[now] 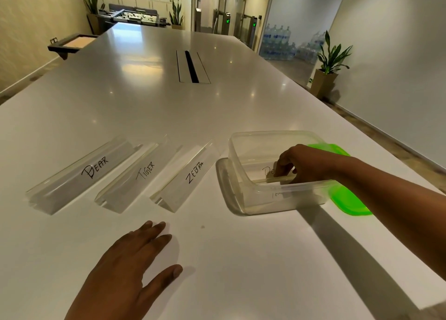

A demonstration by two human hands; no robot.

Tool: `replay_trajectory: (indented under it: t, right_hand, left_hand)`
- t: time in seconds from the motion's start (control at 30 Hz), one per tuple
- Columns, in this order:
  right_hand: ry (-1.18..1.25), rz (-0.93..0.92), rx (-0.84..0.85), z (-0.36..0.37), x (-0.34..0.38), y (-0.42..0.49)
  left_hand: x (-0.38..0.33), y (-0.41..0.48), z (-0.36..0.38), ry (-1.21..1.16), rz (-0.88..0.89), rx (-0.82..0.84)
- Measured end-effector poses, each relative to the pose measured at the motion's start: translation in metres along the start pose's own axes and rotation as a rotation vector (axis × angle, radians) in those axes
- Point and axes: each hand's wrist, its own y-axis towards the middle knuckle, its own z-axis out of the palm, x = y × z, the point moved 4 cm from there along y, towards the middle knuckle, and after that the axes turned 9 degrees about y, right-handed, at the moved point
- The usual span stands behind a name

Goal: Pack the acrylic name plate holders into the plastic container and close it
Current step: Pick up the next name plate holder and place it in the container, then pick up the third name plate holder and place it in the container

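Head view, right hand (296, 165): fingers pinching a name plate holder (266, 174) inside the plastic container (265, 200).
Left hand (135, 266): lying flat, open, gripping nothing.
Waiting: DEAR holder (79, 174), TIGER holder (135, 177), ZEBRA holder (185, 178).
Risk: held holder wedging crosswise, crowding the rest; unbraced container sliding.
Hidden: green lid (350, 203) partly behind the arm; label showing only "Do".
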Motion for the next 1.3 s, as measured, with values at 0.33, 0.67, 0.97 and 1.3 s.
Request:
replay_trajectory:
  t: [0.33,0.67,0.97,1.3]
  right_hand:
    - [0.022,0.012,0.0,0.002,-0.006,0.001]
    - [0.305,-0.084,-0.409,-0.044,0.025,-0.029]
    - [0.56,-0.337,-1.004,0.007,0.121,-0.093]
    - [0.463,-0.264,-0.593,0.117,0.149,-0.063]
  left_hand:
    - [-0.001,0.001,-0.002,-0.001,-0.026,0.01]
    - [0.001,0.003,-0.001,-0.056,-0.046,0.065]
    - [0.0,-0.002,0.0,-0.061,-0.068,0.033]
    - [-0.001,-0.008,-0.003,-0.044,-0.086,0.038]
